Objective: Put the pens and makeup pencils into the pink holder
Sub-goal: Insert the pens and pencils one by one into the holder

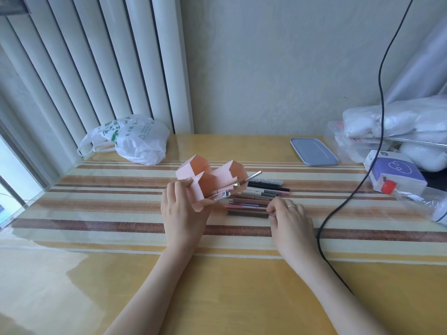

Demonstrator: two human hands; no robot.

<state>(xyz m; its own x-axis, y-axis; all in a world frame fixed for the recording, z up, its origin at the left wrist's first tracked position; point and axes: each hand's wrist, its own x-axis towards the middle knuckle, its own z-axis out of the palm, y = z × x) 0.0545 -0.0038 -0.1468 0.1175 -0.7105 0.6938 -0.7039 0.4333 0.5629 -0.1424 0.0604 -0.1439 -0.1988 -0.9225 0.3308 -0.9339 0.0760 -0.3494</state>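
I see left hand (pixel 180 211) clamped round the pink holder (pixel 208 182), tipped toward 3 o'clock — a few pencils poke out | right hand (pixel 289 217) fingers curled on the nearest of the loose pens and pencils (pixel 256 198) at its 10 o'clock, on the striped table (pixel 121 228).

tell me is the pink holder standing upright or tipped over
Tipped. The left hand holds the pink holder tilted, its openings facing right toward the row of pens, a few pens poking out sideways.
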